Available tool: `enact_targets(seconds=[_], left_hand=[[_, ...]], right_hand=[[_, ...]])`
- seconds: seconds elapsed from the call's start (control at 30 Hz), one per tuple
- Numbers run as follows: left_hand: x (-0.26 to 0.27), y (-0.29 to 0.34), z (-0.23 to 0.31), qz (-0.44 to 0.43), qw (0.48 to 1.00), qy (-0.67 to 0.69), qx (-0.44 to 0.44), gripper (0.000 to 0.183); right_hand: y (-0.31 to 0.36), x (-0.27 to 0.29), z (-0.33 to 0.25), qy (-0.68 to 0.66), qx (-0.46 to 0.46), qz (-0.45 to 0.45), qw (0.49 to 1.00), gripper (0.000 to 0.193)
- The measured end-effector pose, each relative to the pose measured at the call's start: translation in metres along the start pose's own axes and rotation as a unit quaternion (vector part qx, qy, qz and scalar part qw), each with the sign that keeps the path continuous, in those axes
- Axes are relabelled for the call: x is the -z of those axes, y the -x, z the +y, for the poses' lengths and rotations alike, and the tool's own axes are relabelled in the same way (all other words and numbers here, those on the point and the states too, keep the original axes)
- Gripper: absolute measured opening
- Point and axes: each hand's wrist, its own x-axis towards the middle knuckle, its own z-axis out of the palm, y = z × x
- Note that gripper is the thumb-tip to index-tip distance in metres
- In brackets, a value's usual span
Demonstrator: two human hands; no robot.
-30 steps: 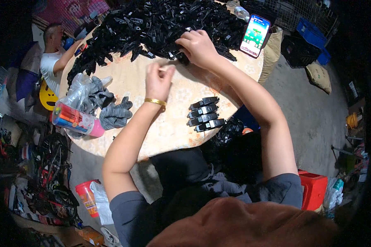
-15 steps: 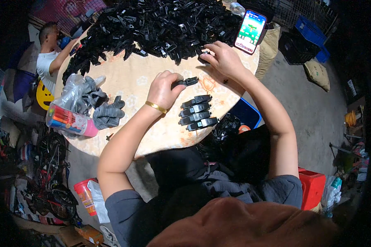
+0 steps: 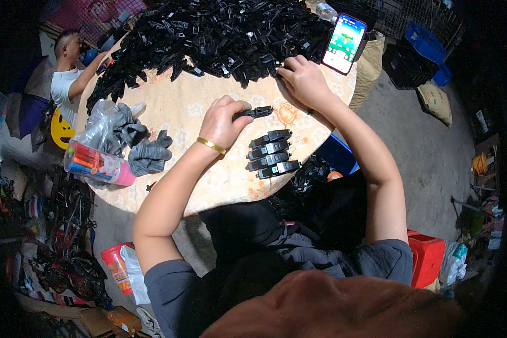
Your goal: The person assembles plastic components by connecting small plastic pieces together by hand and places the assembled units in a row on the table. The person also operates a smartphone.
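Observation:
My left hand [image 3: 224,119] is closed round a slim black plastic part [image 3: 259,112], whose end sticks out to the right past my thumb and fingertips. My right hand [image 3: 304,83] is at the near right edge of a big heap of black plastic parts [image 3: 219,39]. Its fingers are curled downward, and whatever lies under them is hidden. Nearer me, several black plastic pieces [image 3: 269,153] lie side by side in a neat stack on the flower-patterned table cover [image 3: 191,90].
A lit phone [image 3: 345,44] stands at the far right of the table. Grey gloves [image 3: 150,153], a clear plastic bag [image 3: 98,129] and a tub of coloured pens [image 3: 98,163] lie at the left. Another person [image 3: 67,79] sits beyond the left edge. A blue crate [image 3: 343,155] stands below the table's right side.
My right hand has drawn its fingers in at the heap's edge, covering the dark part that showed under them. My left hand stays in place with its part.

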Motion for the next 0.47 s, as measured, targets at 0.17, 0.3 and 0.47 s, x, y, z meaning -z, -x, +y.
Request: enact_targets(seconds=[0.17, 0.3, 0.47], left_hand=[[0.001, 0.001, -0.001, -0.006, 1.000, -0.002, -0.001, 0.021], [0.001, 0.000, 0.000, -0.009, 1.000, -0.004, 0.000, 0.021], [0.000, 0.000, -0.003, 0.004, 0.999, -0.022, -0.039, 0.025]], right_hand=[[-0.003, 0.003, -0.011, 0.045, 0.033, -0.037, 0.998, 0.014], [-0.003, 0.012, -0.013, 0.036, -0.006, -0.127, 0.991, 0.013], [-0.007, 0.022, -0.012, -0.086, -0.070, -0.186, 0.976, 0.023]])
